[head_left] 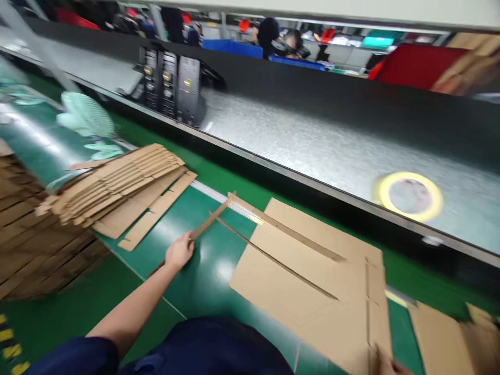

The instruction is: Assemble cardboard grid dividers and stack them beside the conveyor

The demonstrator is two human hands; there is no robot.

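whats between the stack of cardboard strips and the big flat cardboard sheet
In the head view, the left hand and the thin cardboard strip it grips lie between them, with green tabletop showing around.

On the smooth, glossy green worktop point(211, 294), the sheet point(297, 307) is matt cardboard; past the worktop's far edge, the shelf point(281, 135) looks like mottled grey metal.

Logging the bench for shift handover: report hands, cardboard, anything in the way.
Left hand gripping cardboard strip, crossing two long strips. Flat sheet beneath those. Right hand blurred, at sheet's edge. Stacked strips left, not between hands.
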